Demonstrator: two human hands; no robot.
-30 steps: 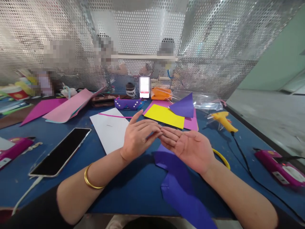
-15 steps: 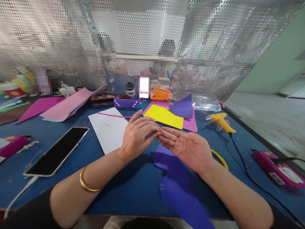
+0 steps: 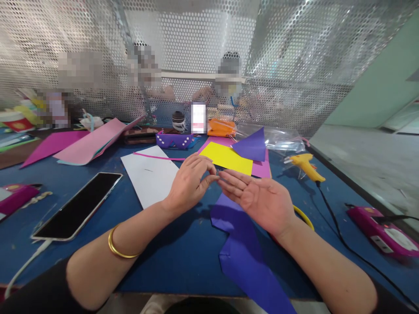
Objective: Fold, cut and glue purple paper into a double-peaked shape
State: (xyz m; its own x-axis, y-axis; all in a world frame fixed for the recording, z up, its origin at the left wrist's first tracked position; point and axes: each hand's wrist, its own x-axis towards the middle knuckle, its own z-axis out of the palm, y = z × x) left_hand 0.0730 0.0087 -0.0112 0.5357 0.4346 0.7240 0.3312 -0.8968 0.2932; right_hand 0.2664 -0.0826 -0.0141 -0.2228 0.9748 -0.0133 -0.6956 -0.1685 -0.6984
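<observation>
My left hand (image 3: 190, 183) and my right hand (image 3: 262, 200) meet above the blue table (image 3: 176, 261). The right hand lies palm up with its fingers spread and holds nothing. The left hand's fingers are curled, and its thumb and fingertips pinch at the right hand's fingertips; I see nothing between them. A gold bangle (image 3: 118, 250) sits on the left wrist. Under the right hand and forearm lies a long purple paper piece (image 3: 242, 244). A white sheet (image 3: 150, 174) lies just behind the left hand.
A phone (image 3: 78, 205) on a cable lies at the left. Yellow paper (image 3: 227, 158), a purple triangle (image 3: 252, 146) and pink sheets (image 3: 91, 144) lie further back. A yellow glue gun (image 3: 306, 165), a yellow ring (image 3: 306, 216) and a pink device (image 3: 382, 226) are at the right. Other people sit behind the mesh screen (image 3: 294, 65).
The left hand's fingers have curled in from a more stretched pose, and both hands have risen slightly. The right hand stays palm up.
</observation>
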